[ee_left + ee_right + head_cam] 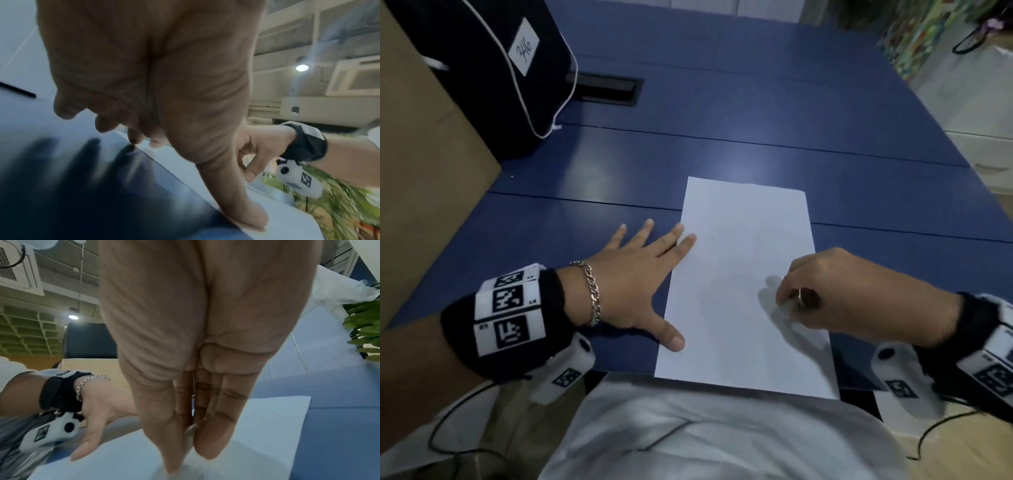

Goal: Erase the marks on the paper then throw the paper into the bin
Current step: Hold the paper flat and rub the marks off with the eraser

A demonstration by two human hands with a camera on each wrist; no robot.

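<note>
Paper [743,274] flat on tabletop [756,137]; left hand [633,284] spread flat pinning its edge, right hand [835,291] pinching a small eraser [190,433] (barely visible). Risk: hard rubbing crumples or tears the sheet if the pin slips.

Dim overhead light, soft shadows, blurred wrist views (edges strongly warped).

My left hand [156,78] lay spread, thumb tip pressed on the paper [287,224] at its edge over the dark bench [86,186]. Beyond it, my right hand [255,152] hung above the sheet, fingers curled; its grip was unclear.
</note>
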